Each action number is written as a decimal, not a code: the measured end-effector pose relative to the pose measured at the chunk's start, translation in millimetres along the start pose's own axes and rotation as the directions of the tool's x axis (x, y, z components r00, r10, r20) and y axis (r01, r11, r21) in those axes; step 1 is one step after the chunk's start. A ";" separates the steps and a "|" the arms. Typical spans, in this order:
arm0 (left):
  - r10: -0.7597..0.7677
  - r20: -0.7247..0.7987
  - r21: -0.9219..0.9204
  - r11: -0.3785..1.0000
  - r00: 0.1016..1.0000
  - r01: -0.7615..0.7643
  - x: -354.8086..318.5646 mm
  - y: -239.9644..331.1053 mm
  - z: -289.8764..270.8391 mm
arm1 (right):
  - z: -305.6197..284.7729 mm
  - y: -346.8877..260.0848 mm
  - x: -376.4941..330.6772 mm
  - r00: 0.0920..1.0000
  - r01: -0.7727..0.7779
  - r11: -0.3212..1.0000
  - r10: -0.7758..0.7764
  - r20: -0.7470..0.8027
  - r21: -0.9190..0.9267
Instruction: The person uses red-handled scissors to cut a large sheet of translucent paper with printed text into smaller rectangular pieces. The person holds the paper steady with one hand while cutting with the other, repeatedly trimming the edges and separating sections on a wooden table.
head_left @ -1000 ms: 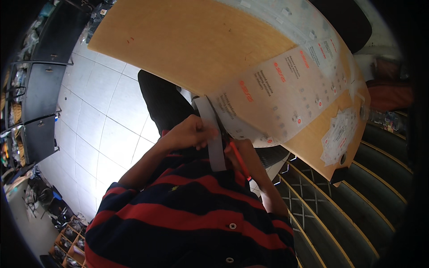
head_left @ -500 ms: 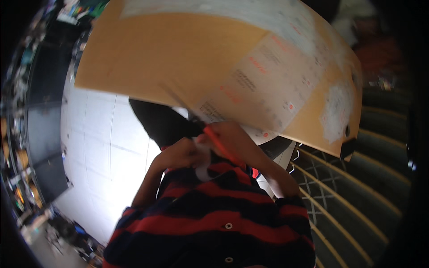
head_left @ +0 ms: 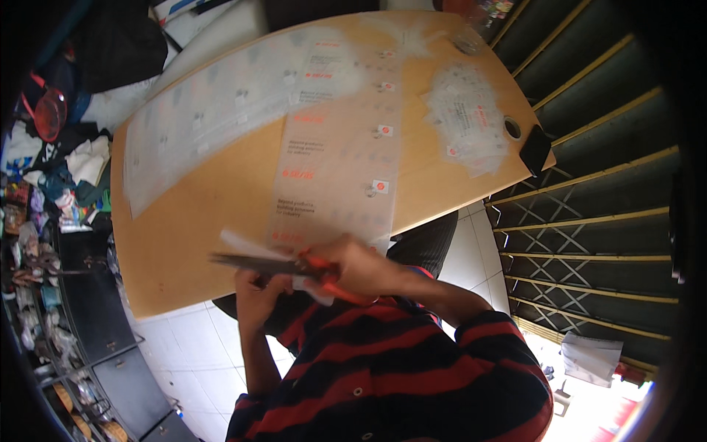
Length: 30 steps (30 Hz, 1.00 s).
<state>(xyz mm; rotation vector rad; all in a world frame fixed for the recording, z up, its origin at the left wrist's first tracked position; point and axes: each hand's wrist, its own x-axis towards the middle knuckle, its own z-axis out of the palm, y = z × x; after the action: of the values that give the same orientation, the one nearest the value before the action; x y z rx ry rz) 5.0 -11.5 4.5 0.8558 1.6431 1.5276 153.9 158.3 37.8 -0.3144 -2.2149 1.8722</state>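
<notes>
Right hand (head_left: 361, 265) grips orange-handled scissors (head_left: 283, 267) mid-cut, left hand (head_left: 258, 291) pinches a strip (head_left: 313, 283); long printed sheet (head_left: 335, 169) on worktop (head_left: 191, 221) mostly uncut, cut pieces (head_left: 468, 118) piled at far right corner.

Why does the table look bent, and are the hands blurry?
Head view: the fisheye lens curves the wooden table's edges and darkens the corners; the right hand and orange-handled scissors are motion-smeared; the plastic sheet looks soft; daylight glares at lower right.

Navy shirt (head_left: 383, 368) (red stripes, buttoned).
</notes>
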 end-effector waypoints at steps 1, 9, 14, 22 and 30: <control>0.054 0.009 0.110 0.992 0.998 -0.055 12.5 1.3 12.6 | -21.3 -5.9 -4.6 1.000 -0.005 0.999 0.004 -0.025 -0.035; 0.336 0.175 0.827 0.460 0.925 -0.324 35.0 1.2 31.5 | -214.9 -4.8 43.4 0.896 -0.157 0.956 0.032 -0.443 -0.248; 0.263 0.040 0.849 0.500 0.964 -0.171 10.9 3.3 14.0 | -339.3 59.8 130.4 0.775 -0.299 0.894 0.023 -0.632 -0.334; 0.287 -0.307 0.859 0.493 0.907 0.134 -16.3 -0.9 5.3 | -382.9 113.4 175.7 0.536 -0.654 0.627 -0.011 -0.844 -0.423; 0.138 -0.405 0.819 0.495 0.904 0.291 -3.2 2.2 -22.8 | -329.6 93.0 145.4 0.777 -0.370 0.879 0.117 -0.618 -0.300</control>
<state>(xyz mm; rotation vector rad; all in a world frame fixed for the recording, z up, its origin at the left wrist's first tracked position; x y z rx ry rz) -12.9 -25.8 7.7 0.9362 2.8531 0.7177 118.0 527.1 4.0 -1.1482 -2.1417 1.1363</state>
